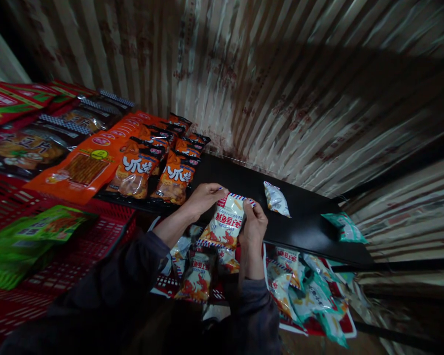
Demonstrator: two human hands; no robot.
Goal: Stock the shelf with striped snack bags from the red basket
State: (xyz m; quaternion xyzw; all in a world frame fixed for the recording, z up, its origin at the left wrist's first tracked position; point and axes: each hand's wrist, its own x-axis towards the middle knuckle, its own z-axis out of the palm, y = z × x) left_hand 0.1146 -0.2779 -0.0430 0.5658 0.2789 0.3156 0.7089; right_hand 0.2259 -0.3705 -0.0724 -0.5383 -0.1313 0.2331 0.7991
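Between my two hands hangs a white snack bag (227,222) with red lettering and a striped top edge, its printed front facing me. My left hand (206,198) pinches its upper left corner. At the upper right side, my right hand (254,222) grips the bag with thumb and fingers. Below it, similar white snack bags (197,276) lie in a red basket with a white rim. On the black shelf (240,177) behind, a single white snack bag (277,199) leans to one side.
Orange snack bags (177,176) stand on the shelf's left part, beside flat orange packets (85,167) and dark packets (29,145). A green-white bag (345,228) lies at the right end. Red baskets (111,231) hold green packets (40,236) and mixed bags (313,291). Pleated sheeting (222,88) lines the back.
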